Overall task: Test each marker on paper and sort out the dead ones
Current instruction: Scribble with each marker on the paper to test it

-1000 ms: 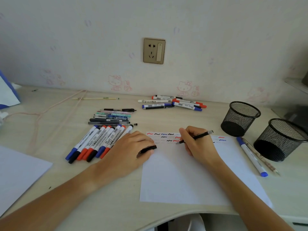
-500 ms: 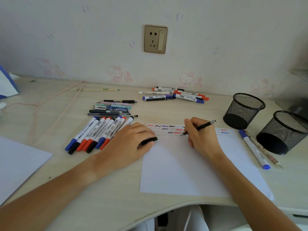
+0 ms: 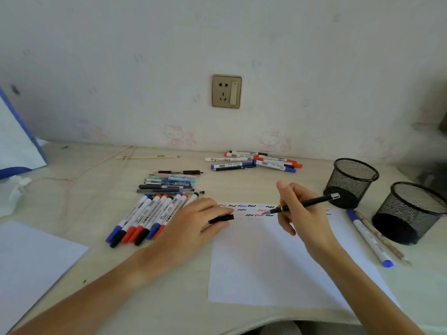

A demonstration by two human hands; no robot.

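The tabletop (image 3: 169,298) carries everything, and the white test sheet (image 3: 278,269) lies at its near centre, a few rows of red, blue and black squiggles across its far edge. At about 3 o'clock from the sheet stand two empty black mesh cups (image 3: 350,182), with a blue-capped marker (image 3: 370,238) and a slim pen lying just beside them. At 10 o'clock lies a row of whiteboard markers (image 3: 145,218), a stack of thin pens behind it, and at 12 o'clock near the wall a loose cluster of markers (image 3: 254,162).

The left hand (image 3: 191,228) rests on the sheet's left edge and pinches a black cap (image 3: 221,218). The right hand (image 3: 302,213) grips the black pen (image 3: 302,203), its tip just over the squiggles; whether it touches the paper cannot be told.

The step looks like the test stroke on this pen. Next comes the verdict: recap it with the cap waiting in the left hand, then lay it with the live or dead group. Nothing blocks the sheet, though which pile or cup takes the dead ones is not plain.
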